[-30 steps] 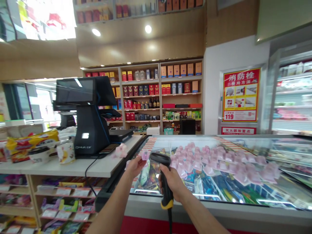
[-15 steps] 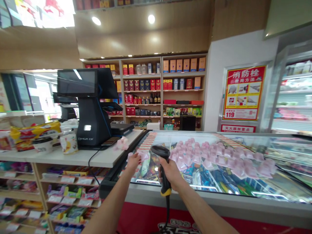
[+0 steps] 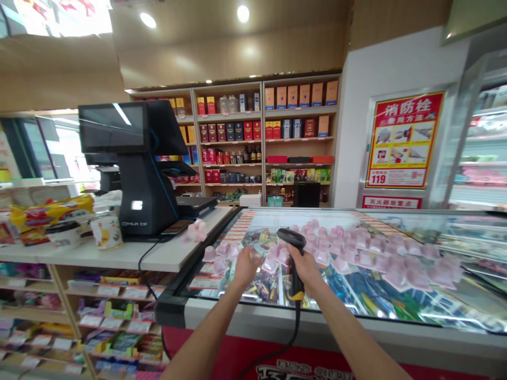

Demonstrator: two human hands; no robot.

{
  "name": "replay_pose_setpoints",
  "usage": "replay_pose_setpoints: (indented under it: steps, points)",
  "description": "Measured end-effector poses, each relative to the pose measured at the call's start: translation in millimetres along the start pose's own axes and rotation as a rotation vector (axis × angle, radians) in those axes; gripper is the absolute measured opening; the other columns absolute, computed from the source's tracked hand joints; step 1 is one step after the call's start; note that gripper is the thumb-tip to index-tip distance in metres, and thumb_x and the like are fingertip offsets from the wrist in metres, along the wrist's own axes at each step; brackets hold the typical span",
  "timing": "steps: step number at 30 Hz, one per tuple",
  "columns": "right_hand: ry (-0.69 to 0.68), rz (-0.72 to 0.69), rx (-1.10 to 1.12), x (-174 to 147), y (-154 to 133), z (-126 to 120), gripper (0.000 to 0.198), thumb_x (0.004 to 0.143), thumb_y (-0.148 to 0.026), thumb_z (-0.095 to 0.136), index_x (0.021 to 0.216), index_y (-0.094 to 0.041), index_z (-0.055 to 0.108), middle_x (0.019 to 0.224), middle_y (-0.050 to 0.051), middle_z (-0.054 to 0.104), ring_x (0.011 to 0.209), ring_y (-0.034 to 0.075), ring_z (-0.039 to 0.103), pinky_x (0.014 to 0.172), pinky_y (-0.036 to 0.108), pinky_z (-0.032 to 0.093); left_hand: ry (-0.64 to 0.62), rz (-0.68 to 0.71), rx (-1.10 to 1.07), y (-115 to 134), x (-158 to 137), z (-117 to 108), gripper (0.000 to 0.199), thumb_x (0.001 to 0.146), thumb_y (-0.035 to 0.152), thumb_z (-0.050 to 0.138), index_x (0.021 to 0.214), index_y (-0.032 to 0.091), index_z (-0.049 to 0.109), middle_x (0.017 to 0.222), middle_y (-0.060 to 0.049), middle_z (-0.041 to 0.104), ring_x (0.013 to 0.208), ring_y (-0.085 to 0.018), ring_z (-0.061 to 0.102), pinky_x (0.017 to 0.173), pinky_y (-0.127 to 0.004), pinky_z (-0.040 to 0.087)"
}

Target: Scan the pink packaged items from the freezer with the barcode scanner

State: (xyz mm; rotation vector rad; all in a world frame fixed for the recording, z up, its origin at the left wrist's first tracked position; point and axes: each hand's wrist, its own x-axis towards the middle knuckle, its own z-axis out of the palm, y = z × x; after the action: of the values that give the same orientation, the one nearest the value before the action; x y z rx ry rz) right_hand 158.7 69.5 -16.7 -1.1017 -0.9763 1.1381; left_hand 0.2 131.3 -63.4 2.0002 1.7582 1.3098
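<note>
My right hand (image 3: 308, 269) is wrapped round the handle of a black and yellow barcode scanner (image 3: 292, 240), held upright above the glass top of a chest freezer (image 3: 216, 311). My left hand (image 3: 246, 266) is over the glass, left of the scanner, fingers apart, with nothing visible in it. Close to its fingertips sit a few small translucent pink cups (image 3: 271, 259). A small group of such pink cups (image 3: 219, 252) lies to the left of that hand. Many more pink cups (image 3: 368, 248) cover the glass to the right of the scanner.
Left of the freezer, a white counter (image 3: 158, 254) bears a black checkout terminal (image 3: 138, 195), a paper cup (image 3: 106, 232) and snack packs. More pink pieces (image 3: 195, 230) lie on the counter's edge. A cable hangs from the scanner. Shelves of boxes (image 3: 233, 132) stand behind.
My left hand has moved right, away from the left group of pink cups, which stays on the glass. The scanner in my right hand has also shifted right. The view has turned slightly.
</note>
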Motion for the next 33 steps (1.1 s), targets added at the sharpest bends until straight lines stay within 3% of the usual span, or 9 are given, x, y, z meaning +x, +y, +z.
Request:
replay_pose_setpoints:
  steps: [3,6,10,13,17,26,33]
  points:
    - [-0.017,0.022,0.002,-0.3,4.6,-5.5,0.032,0.065,-0.046,0.051,0.062,-0.015,0.045,0.042,-0.003,0.048,0.032,0.007,0.045,0.03,0.018,0.036,-0.132,-0.029,-0.008,19.8,0.9,31.3,0.04,0.058,0.023,0.06,0.096,0.009,0.054,0.094,-0.014,0.057,0.091,-0.022,0.051,0.08,-0.031,0.036]
    - [-0.043,0.056,0.001,-2.2,6.4,-8.3,0.032,0.067,-0.047,0.049,0.061,-0.015,0.045,0.04,-0.004,0.046,0.031,0.007,0.043,0.03,0.019,0.036,-0.134,-0.174,-0.133,20.8,7.1,39.3,0.023,0.059,0.014,0.058,0.082,0.012,0.057,0.082,-0.01,0.06,0.081,-0.02,0.054,0.076,-0.031,0.038]
    - [-0.087,0.057,0.026,-10.6,5.0,-1.5,0.031,0.066,-0.046,0.05,0.063,-0.015,0.045,0.043,-0.003,0.048,0.033,0.007,0.045,0.031,0.019,0.036,-0.079,-0.547,-0.821,6.4,23.1,13.0,0.006,0.066,0.011,0.052,0.071,0.014,0.054,0.059,-0.001,0.057,0.06,-0.013,0.055,0.065,-0.027,0.043]
    - [-0.161,0.098,0.055,-24.6,2.2,11.6,0.034,0.066,-0.048,0.048,0.062,-0.015,0.045,0.042,-0.003,0.048,0.032,0.007,0.044,0.031,0.019,0.036,-0.09,-0.577,-1.123,-2.9,32.3,-19.0,0.012,0.072,0.008,0.044,0.069,0.013,0.054,0.059,-0.001,0.058,0.057,-0.01,0.057,0.063,-0.023,0.045]
    - [-0.272,0.139,0.053,-47.2,0.3,31.9,0.038,0.067,-0.051,0.045,0.058,-0.014,0.045,0.039,-0.003,0.046,0.031,0.007,0.042,0.031,0.019,0.036,0.015,-0.666,-1.369,-9.4,35.7,-51.9,0.017,0.075,0.005,0.04,0.069,0.013,0.053,0.058,-0.002,0.059,0.053,-0.009,0.057,0.058,-0.021,0.047]
    - [-0.35,0.081,-0.005,-72.2,-3.8,51.4,0.04,0.066,-0.053,0.045,0.06,-0.014,0.046,0.039,-0.003,0.047,0.029,0.007,0.04,0.029,0.019,0.035,0.098,-0.703,-1.471,-16.9,24.8,-71.9,0.017,0.077,0.006,0.039,0.072,0.01,0.055,0.054,-0.004,0.059,0.051,-0.01,0.057,0.053,-0.021,0.048]
    - [-0.341,0.075,-0.018,-70.0,-4.1,47.9,0.04,0.067,-0.053,0.044,0.059,-0.014,0.046,0.038,-0.003,0.046,0.03,0.006,0.041,0.03,0.019,0.035,0.082,-0.635,-1.375,-16.7,22.1,-67.7,0.018,0.074,0.003,0.039,0.069,0.011,0.054,0.056,-0.003,0.059,0.052,-0.009,0.056,0.057,-0.022,0.047]
